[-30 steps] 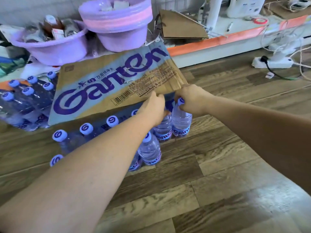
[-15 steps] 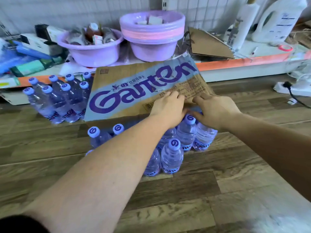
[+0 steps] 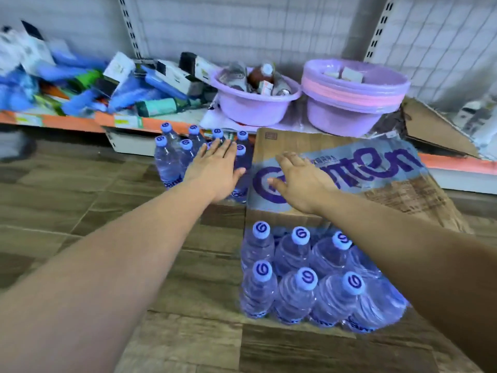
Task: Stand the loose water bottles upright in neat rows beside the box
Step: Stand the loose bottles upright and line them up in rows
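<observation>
Standing bottles (image 3: 301, 278) on wood floor (image 3: 80, 205), shelf (image 3: 67, 121) behind

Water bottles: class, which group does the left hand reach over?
The far group, left of the box by the shelf; the open left hand hides some caps. The other group stands nearer, in front of the box.
</observation>
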A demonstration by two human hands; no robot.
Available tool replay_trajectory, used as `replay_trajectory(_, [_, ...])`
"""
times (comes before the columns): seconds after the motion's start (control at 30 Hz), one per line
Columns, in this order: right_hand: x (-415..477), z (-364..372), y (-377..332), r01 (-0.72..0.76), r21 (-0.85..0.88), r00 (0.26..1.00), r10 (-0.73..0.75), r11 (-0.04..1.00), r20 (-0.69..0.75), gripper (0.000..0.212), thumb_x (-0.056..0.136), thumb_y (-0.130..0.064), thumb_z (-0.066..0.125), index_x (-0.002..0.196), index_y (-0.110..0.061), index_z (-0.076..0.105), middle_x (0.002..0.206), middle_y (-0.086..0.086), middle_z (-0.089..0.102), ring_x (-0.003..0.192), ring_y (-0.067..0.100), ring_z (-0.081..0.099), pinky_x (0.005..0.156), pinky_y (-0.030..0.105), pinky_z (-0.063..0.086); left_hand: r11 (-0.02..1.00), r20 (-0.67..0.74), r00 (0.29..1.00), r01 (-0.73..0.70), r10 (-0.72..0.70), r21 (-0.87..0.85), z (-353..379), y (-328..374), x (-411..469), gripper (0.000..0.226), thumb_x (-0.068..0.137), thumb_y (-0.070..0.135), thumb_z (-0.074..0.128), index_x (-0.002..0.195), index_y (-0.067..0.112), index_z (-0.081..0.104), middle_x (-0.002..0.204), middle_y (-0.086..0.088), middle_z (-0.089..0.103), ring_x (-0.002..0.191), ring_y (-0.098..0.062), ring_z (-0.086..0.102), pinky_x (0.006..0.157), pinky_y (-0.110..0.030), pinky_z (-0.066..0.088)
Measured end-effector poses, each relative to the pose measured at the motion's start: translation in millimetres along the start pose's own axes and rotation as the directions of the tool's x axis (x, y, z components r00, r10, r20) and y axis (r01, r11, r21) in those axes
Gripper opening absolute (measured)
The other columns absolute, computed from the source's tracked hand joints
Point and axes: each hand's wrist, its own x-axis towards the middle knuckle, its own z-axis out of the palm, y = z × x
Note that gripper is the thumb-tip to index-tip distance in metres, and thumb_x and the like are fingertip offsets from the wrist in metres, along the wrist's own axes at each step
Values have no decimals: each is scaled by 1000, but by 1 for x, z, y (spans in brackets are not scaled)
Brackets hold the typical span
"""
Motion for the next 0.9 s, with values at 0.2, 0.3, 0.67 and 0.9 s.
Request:
replay_trajectory(0.2, [71,22,-53,36,8,999,-36,999,0,66,99,-43,35,151,-9,14,160,12,14,148,28,15,120,39,17,996,22,997,81,-80,-36,25,-78,10,65,100,42,27,151,11,3,161,-5,-2,149,-20,0,122,-37,3])
replay_trajectory(0.3, [102,38,-66,21,39,1000,-21,999,-10,67,99,-43,36,152,-9,12,161,11,11,149,26,10,121,37,15,994,34,996,84,-82,-74,41,-96,19,66,99,43,27,151,11,2,161,-4,-2,149,-20,-1,122,-37,3])
replay_trajectory(0.67, [166,78,-59,16,-16,1000,-16,1000,-4,64,101,-34,36,152,-9,9,160,13,5,148,36,1,121,42,12,990,57,998,36,-28,-137,86,-96,47,64,100,41,25,151,14,-4,161,-1,-8,149,-16,-6,122,-34,0])
replay_trajectory(0.9, [174,86,-60,-51,-78,999,50,996,-15,66,90,-12,48,148,-3,17,147,21,27,128,42,36,101,43,40,984,-18,999,-34,31,-174,78,-89,109,68,97,12,43,151,14,2,161,-2,-5,149,-22,3,122,-35,13])
